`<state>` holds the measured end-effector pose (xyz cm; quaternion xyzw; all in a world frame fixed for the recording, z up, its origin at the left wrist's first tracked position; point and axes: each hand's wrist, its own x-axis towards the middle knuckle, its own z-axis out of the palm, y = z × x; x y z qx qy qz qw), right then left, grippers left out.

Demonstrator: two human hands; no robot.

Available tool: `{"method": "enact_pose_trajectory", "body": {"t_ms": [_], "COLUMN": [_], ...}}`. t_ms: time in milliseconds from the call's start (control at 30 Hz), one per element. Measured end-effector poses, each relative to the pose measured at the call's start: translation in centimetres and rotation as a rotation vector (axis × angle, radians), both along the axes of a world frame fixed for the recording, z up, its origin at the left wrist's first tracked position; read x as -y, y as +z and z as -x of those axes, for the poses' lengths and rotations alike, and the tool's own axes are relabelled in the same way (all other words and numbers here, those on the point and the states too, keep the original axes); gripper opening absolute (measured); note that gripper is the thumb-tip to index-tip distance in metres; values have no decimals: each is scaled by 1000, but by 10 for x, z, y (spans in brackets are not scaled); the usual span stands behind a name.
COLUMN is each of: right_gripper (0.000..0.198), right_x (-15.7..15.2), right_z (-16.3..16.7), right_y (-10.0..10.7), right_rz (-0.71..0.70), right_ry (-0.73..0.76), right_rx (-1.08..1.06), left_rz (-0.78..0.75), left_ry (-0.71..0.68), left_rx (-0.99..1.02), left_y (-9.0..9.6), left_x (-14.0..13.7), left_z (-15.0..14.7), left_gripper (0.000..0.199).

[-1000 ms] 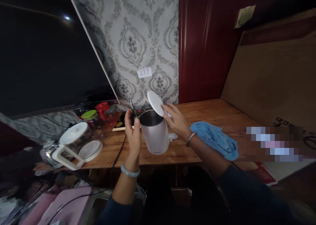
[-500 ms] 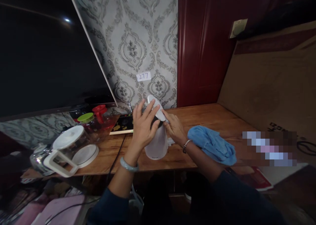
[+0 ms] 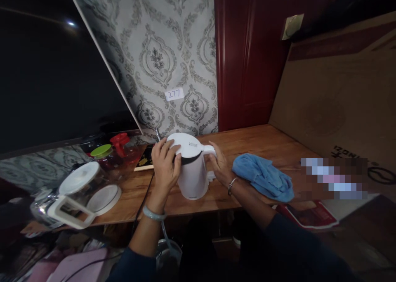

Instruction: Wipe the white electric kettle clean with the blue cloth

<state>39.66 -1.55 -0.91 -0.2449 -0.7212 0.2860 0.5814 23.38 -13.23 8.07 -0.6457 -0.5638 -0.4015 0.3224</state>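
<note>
A white electric kettle (image 3: 193, 183) stands upright near the front edge of the wooden table. Its white lid (image 3: 185, 145) lies over the top, with a dark band showing beneath the rim. My left hand (image 3: 165, 162) rests on the lid's left side, fingers spread over it and thumb along the dark band. On the other side, my right hand (image 3: 221, 166) is closed around the kettle's handle (image 3: 209, 150), which hides part of the grip. A crumpled blue cloth (image 3: 262, 176) lies just right of that hand.
Left on the table are a glass pot with white lid and handle (image 3: 69, 207), a round white lid (image 3: 105, 199), a metal kettle (image 3: 43, 205), a green-lidded jar (image 3: 102, 151) and a red-topped jug (image 3: 120, 143). A cardboard box (image 3: 337, 104) stands at right.
The lid has come down from a raised tilt onto the kettle. My left hand has moved left and lower on it; my right hand has shifted from the lid's hinge side to the handle.
</note>
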Motion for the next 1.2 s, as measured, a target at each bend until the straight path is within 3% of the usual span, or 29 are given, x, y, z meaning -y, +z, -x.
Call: {"method": "enact_pose_trajectory", "body": {"t_ms": [233,633,900,1200], "right_gripper": [51,47,43,41], "right_x": [3,-6,5,6], "right_z": [-23,-115,-119,-117], "right_y": [-9,-74,-107,-114], "right_rz": [-8,149,260,294], "right_ry": [-53,-292,-257,-229], "right_rx": [34,45,120,156], "left_rz": [36,-20,-12,-12], "left_ry": [14,-15,18,34], "left_rx": [17,92,111,125], "left_y": [-14,-34,-41,-44], "left_x": [6,1,4,4], "left_z": [2,3,-1,-2], "left_gripper": [31,35,38,38]}}
